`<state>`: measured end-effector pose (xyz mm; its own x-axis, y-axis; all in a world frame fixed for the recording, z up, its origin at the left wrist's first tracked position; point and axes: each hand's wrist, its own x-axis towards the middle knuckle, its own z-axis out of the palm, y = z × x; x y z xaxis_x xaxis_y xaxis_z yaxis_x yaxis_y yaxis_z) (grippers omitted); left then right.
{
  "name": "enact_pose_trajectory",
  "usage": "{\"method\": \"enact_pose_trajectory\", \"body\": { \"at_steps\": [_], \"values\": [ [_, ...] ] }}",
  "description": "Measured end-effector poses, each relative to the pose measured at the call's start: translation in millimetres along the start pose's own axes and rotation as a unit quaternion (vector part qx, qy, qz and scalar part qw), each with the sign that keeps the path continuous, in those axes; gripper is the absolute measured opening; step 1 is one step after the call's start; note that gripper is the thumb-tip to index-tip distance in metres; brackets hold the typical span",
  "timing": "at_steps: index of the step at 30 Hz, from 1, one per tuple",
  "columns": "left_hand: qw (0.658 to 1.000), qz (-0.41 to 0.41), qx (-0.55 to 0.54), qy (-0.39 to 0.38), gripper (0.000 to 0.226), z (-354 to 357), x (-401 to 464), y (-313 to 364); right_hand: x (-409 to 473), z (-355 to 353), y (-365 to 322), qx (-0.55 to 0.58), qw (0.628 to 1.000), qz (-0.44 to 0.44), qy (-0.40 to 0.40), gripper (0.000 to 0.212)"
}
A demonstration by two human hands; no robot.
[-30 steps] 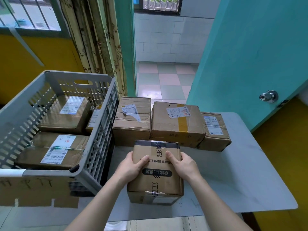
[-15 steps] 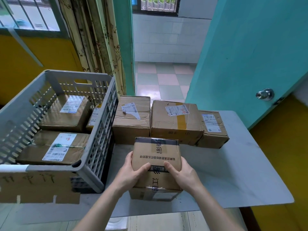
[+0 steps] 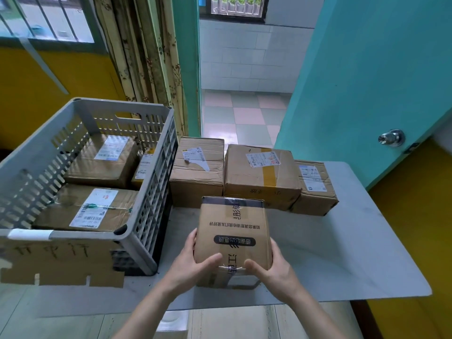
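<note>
The brown cardboard box with black printed lettering sits between both hands at the near middle of the pale grey counter, in front of a row of three taped cardboard parcels and just to the right of the grey slatted plastic crate. Its printed top face tilts towards the camera. Whether its underside rests on the counter or is just clear of it cannot be told.

The left hand grips the box's near left corner. Its thumb lies flat across the top face by the strip of clear tape, and its fingers curl round the left side wall. The right hand mirrors this on the near right corner, thumb on the top face and fingers wrapped along the right side. Both hands are spread about as wide as the box and closed firmly against the cardboard. The fingertips under or behind the box are hidden.

The crate holds several labelled cardboard parcels, and a torn sheet of cardboard with handwriting leans on its front.
</note>
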<state>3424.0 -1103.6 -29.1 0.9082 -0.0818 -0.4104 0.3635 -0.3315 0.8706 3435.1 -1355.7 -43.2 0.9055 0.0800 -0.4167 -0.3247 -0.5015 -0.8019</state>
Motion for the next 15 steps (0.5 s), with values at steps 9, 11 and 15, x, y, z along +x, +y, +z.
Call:
{"method": "enact_pose_trajectory", "body": {
  "at_steps": [9,11,15],
  "values": [
    [0.999,-0.029,-0.012,0.021,0.082,10.7,-4.8,4.5,-13.6,6.8,-6.7,0.039,0.999,-0.009,0.027,0.119],
    [0.998,-0.045,-0.025,0.038,0.082,7.6,-0.6,14.3,-10.9,1.4,-4.1,0.042,0.998,-0.028,0.036,0.123],
    [0.997,-0.038,-0.03,0.065,0.086,-8.6,6.9,49.6,0.8,-13.1,-11.3,0.019,0.995,-0.063,0.075,0.086]
  ]
}}
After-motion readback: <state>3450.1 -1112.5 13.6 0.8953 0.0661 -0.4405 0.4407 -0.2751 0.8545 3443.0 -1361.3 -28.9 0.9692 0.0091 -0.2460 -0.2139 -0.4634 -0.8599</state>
